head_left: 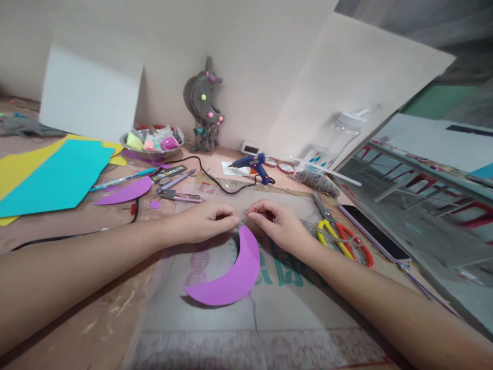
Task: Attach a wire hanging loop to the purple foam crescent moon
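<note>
A purple paper crescent (234, 272) lies on the cardboard mat (231, 318) in front of me. My left hand (204, 221) and my right hand (275, 221) meet at its upper tip, both with fingers pinched. Between the fingertips runs a thin pale string (242, 218), hard to make out. Both forearms rest on the table.
Yellow and orange scissors (339, 239) and a phone (373, 239) lie to the right. A blue glue gun (254, 165) with its black cord, small snips (181, 195), a pen, a bowl of coloured clay (152, 141), teal and yellow paper sheets (54, 174) and a felt moon ornament (206, 103) stand behind.
</note>
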Tool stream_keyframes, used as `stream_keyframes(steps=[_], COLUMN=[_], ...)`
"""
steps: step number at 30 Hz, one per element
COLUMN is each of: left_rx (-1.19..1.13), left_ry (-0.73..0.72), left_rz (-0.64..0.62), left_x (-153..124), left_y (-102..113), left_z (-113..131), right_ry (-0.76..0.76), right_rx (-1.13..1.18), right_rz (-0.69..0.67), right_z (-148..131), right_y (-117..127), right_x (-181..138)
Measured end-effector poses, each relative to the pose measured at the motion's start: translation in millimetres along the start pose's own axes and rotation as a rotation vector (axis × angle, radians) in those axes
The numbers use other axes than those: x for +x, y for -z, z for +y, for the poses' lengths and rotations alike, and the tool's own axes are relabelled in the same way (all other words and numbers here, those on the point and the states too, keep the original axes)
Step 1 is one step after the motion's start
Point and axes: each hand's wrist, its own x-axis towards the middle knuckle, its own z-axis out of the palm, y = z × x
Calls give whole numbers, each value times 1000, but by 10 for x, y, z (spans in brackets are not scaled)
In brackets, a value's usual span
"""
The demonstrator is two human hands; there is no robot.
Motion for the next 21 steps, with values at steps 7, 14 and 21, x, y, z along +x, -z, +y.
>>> stream_keyframes(steps=[7,14,21], left_rx=[-13,-64,-243], left_ry=[-78,-68,28], left_rz=[-58,-107,6], left_x=[-5,-18,-18], left_y=[9,28,-9], left_z=[-33,-5,-10], right_ry=[1,45,3], right_rx=[65,18,245], right_rz=[-33,15,98], right_z=[3,-10,66], right_y=[-38,-36,-16], right_x=[3,8,15])
